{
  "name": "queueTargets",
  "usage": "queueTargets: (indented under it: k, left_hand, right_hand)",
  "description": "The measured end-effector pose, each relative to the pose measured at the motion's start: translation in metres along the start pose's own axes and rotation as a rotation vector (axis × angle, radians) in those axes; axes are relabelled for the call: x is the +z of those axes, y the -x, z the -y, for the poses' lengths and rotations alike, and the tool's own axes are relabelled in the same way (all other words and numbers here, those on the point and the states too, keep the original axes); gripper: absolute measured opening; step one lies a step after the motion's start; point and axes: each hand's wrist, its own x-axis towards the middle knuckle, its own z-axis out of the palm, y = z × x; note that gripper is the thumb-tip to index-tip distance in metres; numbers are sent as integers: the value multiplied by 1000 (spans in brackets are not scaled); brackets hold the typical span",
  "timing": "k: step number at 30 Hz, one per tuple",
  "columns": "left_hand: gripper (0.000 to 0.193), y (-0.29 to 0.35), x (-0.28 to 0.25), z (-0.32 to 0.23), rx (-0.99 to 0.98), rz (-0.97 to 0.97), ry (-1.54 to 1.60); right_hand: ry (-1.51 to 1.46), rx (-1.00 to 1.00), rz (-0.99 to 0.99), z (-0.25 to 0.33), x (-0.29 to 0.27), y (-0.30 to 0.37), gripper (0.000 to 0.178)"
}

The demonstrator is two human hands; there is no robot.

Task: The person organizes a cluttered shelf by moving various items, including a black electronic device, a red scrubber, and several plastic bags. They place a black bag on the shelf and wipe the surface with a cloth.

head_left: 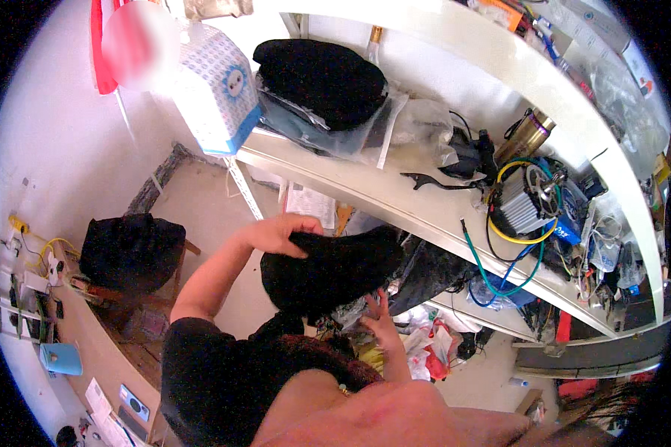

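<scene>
Left hand [282, 232] is up on top of a black bundle of cloth [332, 270], fingers curled over its upper edge and gripping it. The right hand [376, 313] comes in just under that same bundle, fingers spread open and pressed up against its lower edge, touching rather than clasping. So the black bundle sits between the two hands, held out in front of the lower shelf opening.

Directly above the left hand runs a white shelf board [395, 195], and it is crowded. Up and slightly right of the left hand, a second black folded garment [320, 78] lies on clear plastic bags [417, 123]. To its left, a pale blue patterned box [216, 93] hangs over the shelf's end. Further right along the board: a black brake lever [429, 181], a finned grey metal unit [518, 205] wrapped in yellow and green cables [499, 279], and a brass-coloured cylinder [525, 134].

Below and right of the right hand, the lower shelf is stuffed with red and white plastic bags [432, 346] and dark clutter, close against the fingers and crowding the space under the bundle.

Off to the left of the left arm, well apart, a black bag [130, 249] rests on a wooden stool, and a light blue cup [61, 359] stands on the bench beyond it.
</scene>
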Motion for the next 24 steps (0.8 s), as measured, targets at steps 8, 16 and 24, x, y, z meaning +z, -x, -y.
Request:
queueTargets:
  k: [8, 16, 24]
  left_hand:
    - [47, -26, -45, -60, 173, -303, 546]
    - [41, -88, -90, -50, 80, -420, 120]
    - [26, -154, -196, 5, -145, -1011, -1206]
  right_hand:
    - [-396, 144, -14, 75, -13, -34, 87]
    - [-600, 13, -504, 168, -23, -19, 44]
    - [-636, -73, -574, 164, -45, -5, 46]
